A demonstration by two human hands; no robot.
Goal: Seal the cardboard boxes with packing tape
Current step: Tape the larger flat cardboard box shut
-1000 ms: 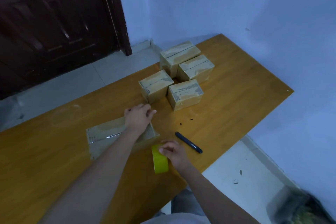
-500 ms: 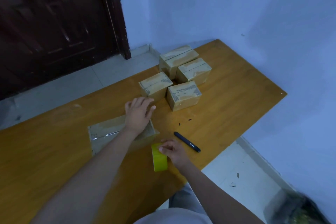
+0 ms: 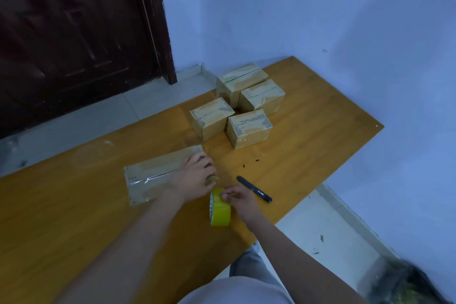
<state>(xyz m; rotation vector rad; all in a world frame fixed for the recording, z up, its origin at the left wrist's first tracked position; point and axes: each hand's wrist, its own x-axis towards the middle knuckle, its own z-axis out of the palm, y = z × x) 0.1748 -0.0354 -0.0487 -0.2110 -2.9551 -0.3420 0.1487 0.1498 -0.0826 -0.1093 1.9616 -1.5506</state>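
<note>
The left hand (image 3: 195,177) pinches the tape end on the box (image 3: 158,175) — the right hand (image 3: 238,198) grips the roll (image 3: 220,210). Next, I think — pull tape along.

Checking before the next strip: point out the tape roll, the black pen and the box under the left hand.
tape roll (image 3: 220,212), head view, yellow outer band.
black pen (image 3: 254,189), head view, mid-barrel.
box (image 3: 153,176), head view, taped top face.

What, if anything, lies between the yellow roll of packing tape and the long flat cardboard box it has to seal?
Nothing visible does. The yellow roll of packing tape, held by the right hand, stands just beside the long flat cardboard box, which the left hand holds at that end.
</note>
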